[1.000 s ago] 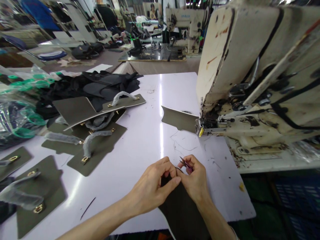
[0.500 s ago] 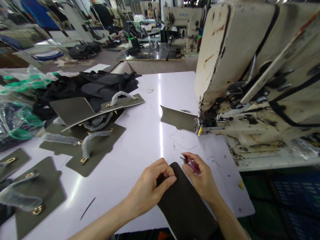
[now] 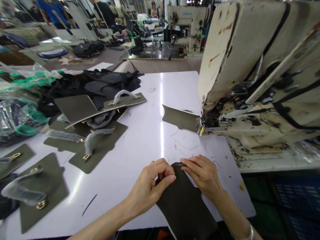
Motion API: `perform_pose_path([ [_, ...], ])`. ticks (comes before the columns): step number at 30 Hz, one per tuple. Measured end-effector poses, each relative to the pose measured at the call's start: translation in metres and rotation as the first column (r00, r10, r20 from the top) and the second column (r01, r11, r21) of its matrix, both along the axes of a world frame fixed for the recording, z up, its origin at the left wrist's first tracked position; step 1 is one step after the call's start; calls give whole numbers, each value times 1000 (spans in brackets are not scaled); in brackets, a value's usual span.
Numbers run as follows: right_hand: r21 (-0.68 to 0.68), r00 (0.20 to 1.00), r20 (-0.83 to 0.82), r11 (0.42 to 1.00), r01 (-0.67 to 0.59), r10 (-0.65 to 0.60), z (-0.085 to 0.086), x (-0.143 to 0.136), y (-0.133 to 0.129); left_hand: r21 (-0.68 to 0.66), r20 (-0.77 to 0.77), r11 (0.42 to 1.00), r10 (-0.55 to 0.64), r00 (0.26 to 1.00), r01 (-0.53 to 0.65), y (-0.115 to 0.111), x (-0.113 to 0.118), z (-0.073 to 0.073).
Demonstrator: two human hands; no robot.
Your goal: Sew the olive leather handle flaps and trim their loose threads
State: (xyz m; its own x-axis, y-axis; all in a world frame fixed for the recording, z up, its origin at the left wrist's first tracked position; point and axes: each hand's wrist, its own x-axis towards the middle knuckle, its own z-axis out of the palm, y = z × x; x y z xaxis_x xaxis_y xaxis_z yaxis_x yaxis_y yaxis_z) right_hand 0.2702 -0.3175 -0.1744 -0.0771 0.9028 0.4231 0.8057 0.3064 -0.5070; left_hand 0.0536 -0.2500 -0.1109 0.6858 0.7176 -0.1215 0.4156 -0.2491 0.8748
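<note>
A dark olive panel (image 3: 186,203) lies at the table's front edge, its narrow end between my hands. My left hand (image 3: 152,180) is closed in a pinch at the panel's upper left edge; whatever is between its fingertips is too small to tell. From the right, my right hand (image 3: 203,173) is closed around small thread snips (image 3: 179,164), whose blades touch the panel's top end. Most of the snips is hidden by the fingers. Loose threads (image 3: 183,146) lie just beyond the hands.
A large sewing machine (image 3: 240,73) stands on the right, with another olive panel (image 3: 180,117) beside its needle area. Olive panels with plastic-wrapped handles (image 3: 100,146) and a black fabric pile (image 3: 100,83) occupy the left of the white table (image 3: 140,143). Further back is another machine (image 3: 187,23).
My right hand has moved left with the snips, bringing their blades to the panel's top end. My left hand keeps its pinch there. The whole view has shifted slightly.
</note>
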Motion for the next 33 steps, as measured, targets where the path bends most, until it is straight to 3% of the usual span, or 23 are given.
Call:
perform_pose_path([
  [9,-57,995,-101,998,11,-17,0,-5,1,138,45,990,-20,999,13,1,-6,-4],
  [15,-129,943,-330,992,2,-44,9,-12,-4,126,262,951,241,935,-281,-10,-16,-22],
  [21,-90,978,-206,996,10,-29,26,-29,-5,74,324,923,336,884,-378,-16,-18,-30],
  [27,-30,993,-107,999,45,-48,31,-41,-2,94,328,922,327,886,-375,-15,-15,-30],
  [33,-69,988,-119,994,90,-98,34,-48,0,111,333,936,282,900,-334,-16,-17,-33],
])
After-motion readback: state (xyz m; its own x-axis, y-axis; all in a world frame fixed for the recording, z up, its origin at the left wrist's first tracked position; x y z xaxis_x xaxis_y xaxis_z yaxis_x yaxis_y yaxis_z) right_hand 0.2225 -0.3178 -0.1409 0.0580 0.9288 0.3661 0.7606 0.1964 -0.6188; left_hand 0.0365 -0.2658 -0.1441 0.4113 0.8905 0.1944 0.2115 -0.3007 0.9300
